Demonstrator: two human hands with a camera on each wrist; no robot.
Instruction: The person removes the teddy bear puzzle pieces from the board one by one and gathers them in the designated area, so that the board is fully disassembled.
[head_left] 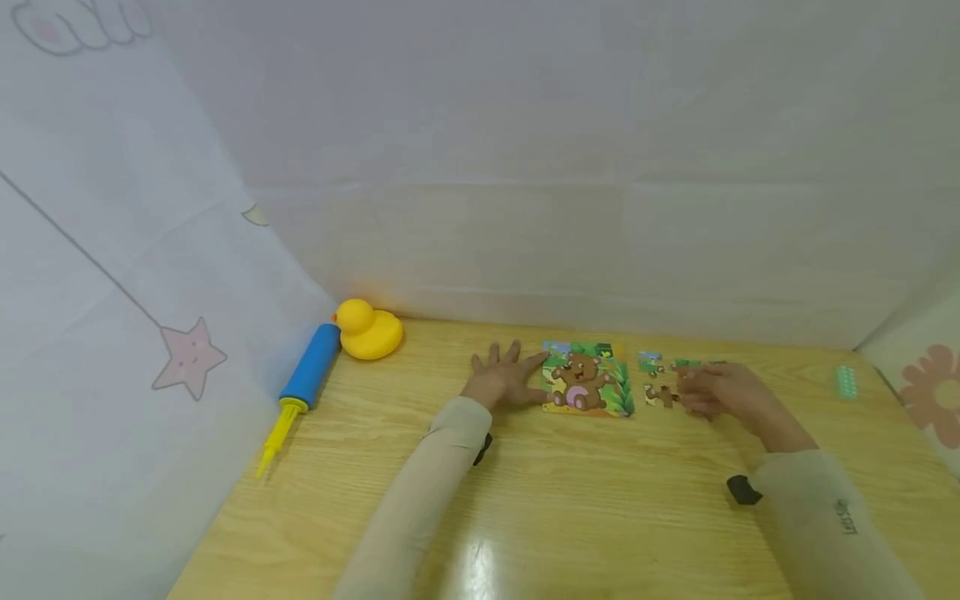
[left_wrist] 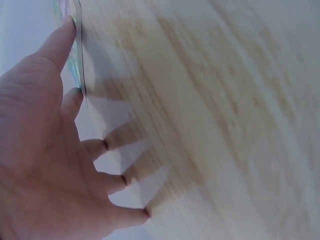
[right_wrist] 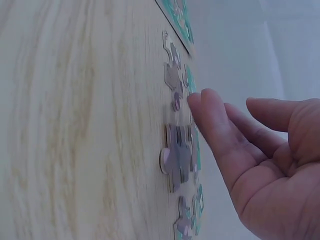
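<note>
Brown and green, a bear-picture puzzle board (head_left: 587,383) lies flat near the far edge of the wooden table (head_left: 600,517); whether its picture is printed or fitted together cannot be told. Just right of it lie several loose jigsaw pieces (head_left: 662,396), some partly hidden by the right hand (head_left: 723,393). The left hand (head_left: 501,383) is spread wide, thumb and index finger touching the board's left edge; its grip is fully parted and has hold of nothing. The right hand reaches in over the pieces, fingers slightly bent, thumb held apart; its grip is loosely parted with nothing seen in it, and whether a fingertip touches a piece cannot be told. Pale sleeves (head_left: 431,483) cover both forearms. Toward the table's right end lies a pale green bumpy item (head_left: 846,382); well left, a yellow duck (head_left: 371,333) sits beside a blue pump (head_left: 311,365).
</note>
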